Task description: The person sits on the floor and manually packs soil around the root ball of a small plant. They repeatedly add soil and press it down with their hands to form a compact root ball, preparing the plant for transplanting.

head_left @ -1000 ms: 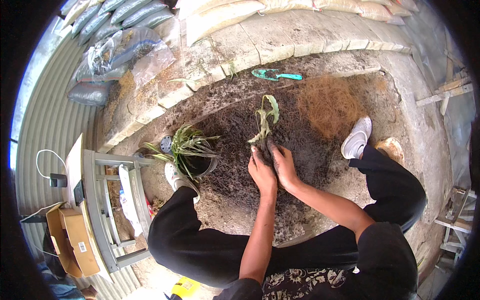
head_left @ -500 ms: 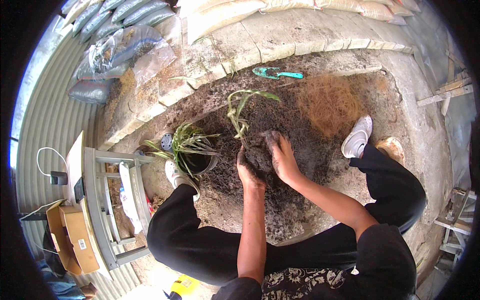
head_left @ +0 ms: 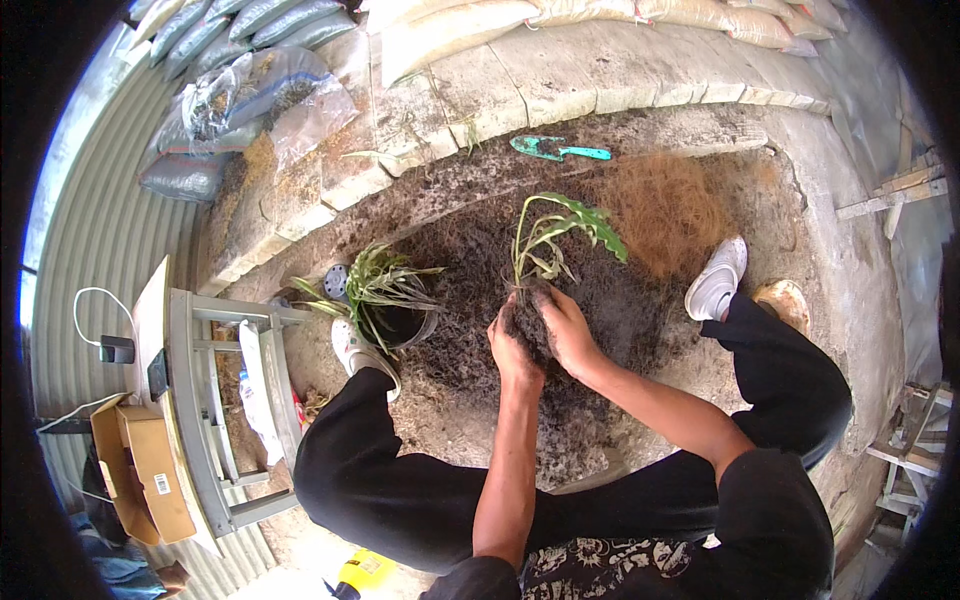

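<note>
A green plant [head_left: 550,235] with long, drooping, toothed leaves stands upright between my two hands. Around its base, my left hand [head_left: 515,345] and my right hand [head_left: 563,325] are cupped, dark soil on the fingers. Its roots and any soil clump are mostly hidden by the palms. Loose dark soil [head_left: 460,350] spreads on the ground beneath. To the left, a dark pot [head_left: 405,328] holds or carries a bunch of wilted, narrow-leaved plants [head_left: 385,285].
A turquoise hand trowel [head_left: 560,149] lies beyond the soil, with a heap of brown fibre [head_left: 665,215] to its right. Filled sacks [head_left: 460,30] line the far ledge. A grey stool [head_left: 235,510] and cardboard box [head_left: 150,480] stand left; a yellow container [head_left: 365,572] is near me.
The plant has swung right and stands more upright, its leaves now spread to the right. My hands have come closer together around its base.
</note>
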Available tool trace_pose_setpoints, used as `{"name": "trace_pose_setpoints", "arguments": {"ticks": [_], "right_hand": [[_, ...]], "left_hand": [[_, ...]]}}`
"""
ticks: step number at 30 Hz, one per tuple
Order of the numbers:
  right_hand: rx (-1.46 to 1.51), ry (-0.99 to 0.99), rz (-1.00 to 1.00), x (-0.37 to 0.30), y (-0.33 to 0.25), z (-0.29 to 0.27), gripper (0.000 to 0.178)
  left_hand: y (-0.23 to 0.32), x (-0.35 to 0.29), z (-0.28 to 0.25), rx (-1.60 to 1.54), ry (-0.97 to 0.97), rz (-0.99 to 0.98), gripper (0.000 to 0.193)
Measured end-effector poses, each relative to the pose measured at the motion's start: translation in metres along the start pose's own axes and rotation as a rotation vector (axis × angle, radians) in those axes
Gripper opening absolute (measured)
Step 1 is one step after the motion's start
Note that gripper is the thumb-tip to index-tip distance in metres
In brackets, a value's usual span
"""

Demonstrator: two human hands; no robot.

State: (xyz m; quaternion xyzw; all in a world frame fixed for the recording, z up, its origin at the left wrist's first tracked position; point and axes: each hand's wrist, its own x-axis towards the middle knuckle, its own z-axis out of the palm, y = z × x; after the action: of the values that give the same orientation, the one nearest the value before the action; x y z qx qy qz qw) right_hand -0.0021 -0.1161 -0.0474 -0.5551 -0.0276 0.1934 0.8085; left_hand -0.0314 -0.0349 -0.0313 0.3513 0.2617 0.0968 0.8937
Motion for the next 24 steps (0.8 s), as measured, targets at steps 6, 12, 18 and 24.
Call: {"name": "trace_pose_setpoints", "arguments": {"ticks": [6,12,18,24], "right_hand": [[0.197,-0.017,0.086,0.004,-0.019,-0.001,0.033],[0.046,0.017,0.08,-0.004,-0.006,-0.006,0.028],[0.009,0.064,0.099,-0.005,-0.002,-0.012,0.025],[0.24,0.14,0.226,0.008,-0.014,-0.014,0.027]], "left_hand": [[0.013,-0.01,0.024,-0.081,-0.059,-0.017,0.045],[0.002,-0.004,0.011,0.351,-0.044,0.165,0.052],[-0.003,-0.003,0.008,0.477,-0.091,0.211,0.055],[0.013,-0.002,0.022,0.116,-0.082,0.064,0.075]]}}
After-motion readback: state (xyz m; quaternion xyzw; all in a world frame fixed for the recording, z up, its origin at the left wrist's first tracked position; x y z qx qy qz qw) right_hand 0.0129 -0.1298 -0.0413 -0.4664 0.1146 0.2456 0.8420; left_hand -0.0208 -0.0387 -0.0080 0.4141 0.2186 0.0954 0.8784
